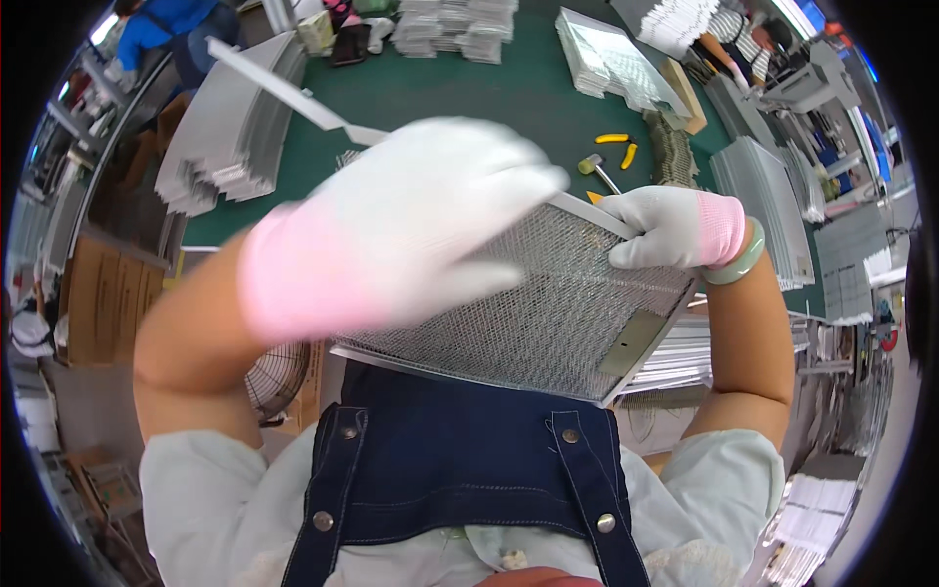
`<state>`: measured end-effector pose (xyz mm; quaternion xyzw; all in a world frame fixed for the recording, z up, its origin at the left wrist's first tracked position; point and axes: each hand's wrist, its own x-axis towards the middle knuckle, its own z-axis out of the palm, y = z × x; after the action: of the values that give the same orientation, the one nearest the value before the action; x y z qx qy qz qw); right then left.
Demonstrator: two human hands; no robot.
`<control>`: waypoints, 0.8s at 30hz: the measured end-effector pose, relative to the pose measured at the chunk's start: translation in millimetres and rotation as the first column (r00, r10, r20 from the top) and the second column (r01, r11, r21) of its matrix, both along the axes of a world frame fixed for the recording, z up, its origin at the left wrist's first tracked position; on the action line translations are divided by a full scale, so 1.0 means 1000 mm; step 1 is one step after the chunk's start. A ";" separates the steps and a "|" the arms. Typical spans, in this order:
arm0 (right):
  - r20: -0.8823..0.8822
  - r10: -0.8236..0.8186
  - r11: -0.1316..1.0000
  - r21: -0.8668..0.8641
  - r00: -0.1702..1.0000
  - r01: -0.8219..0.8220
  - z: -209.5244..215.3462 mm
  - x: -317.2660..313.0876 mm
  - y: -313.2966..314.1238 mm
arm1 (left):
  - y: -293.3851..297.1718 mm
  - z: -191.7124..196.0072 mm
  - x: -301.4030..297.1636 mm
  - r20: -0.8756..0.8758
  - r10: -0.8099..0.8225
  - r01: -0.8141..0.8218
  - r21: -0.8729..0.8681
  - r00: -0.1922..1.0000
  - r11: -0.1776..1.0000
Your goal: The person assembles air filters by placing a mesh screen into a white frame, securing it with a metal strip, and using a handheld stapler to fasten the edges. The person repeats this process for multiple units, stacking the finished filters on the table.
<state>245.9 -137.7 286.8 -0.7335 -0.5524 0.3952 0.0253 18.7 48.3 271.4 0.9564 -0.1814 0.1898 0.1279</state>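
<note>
A framed metal mesh filter panel (528,303) is tilted in front of my apron, with a plain metal plate (634,344) near its lower right corner. My right hand (657,227), in a white glove with a pink cuff, grips the panel's upper right edge, thumb over the mesh. My left hand (430,210), gloved alike and blurred, is over the panel's left part, thumb apart from the fingers. Its fingertips are by the top edge; contact is unclear. A long pale metal strip (279,86) extends to the upper left behind my left hand; whether it joins the panel is hidden.
On the green table (469,93) lie a hammer (593,164), yellow-handled pliers (626,147), a stack of mesh sheets (671,152) and shiny metal sheets (616,64). Metal strip stacks stand left (235,127) and right (763,201). Co-workers (171,34) (748,44) are at the far corners.
</note>
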 end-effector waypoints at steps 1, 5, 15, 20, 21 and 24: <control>-0.024 0.054 0.997 0.055 0.998 -0.053 0.003 -0.005 0.003 | -0.006 0.006 0.023 0.001 0.010 -0.010 0.064 1.000 0.998; 0.166 0.105 0.994 0.015 0.981 -0.108 0.026 -0.024 0.014 | -0.027 0.022 0.076 -0.642 0.119 -0.064 0.108 0.758 0.992; 0.711 -0.170 0.746 0.545 0.682 -0.382 -0.048 -0.045 -0.018 | -0.021 -0.016 0.084 -0.555 0.009 0.020 0.045 0.832 0.999; 0.682 -0.143 0.686 0.590 0.717 -0.425 -0.039 -0.048 -0.005 | -0.017 -0.010 0.079 -0.578 0.074 -0.056 0.050 0.812 0.997; 0.646 -0.123 0.673 0.612 0.754 -0.415 -0.040 -0.045 -0.004 | -0.014 -0.010 0.078 -0.575 0.063 -0.048 0.042 0.816 0.998; 0.445 -0.071 0.736 0.627 0.893 -0.254 -0.035 -0.037 -0.001 | -0.007 -0.011 0.074 -0.569 0.033 -0.031 0.013 0.821 0.999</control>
<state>209.3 -139.2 251.3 -0.7153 -0.6842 -0.0057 0.1419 92.7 41.0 260.1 0.9726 -0.1194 -0.1024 0.1713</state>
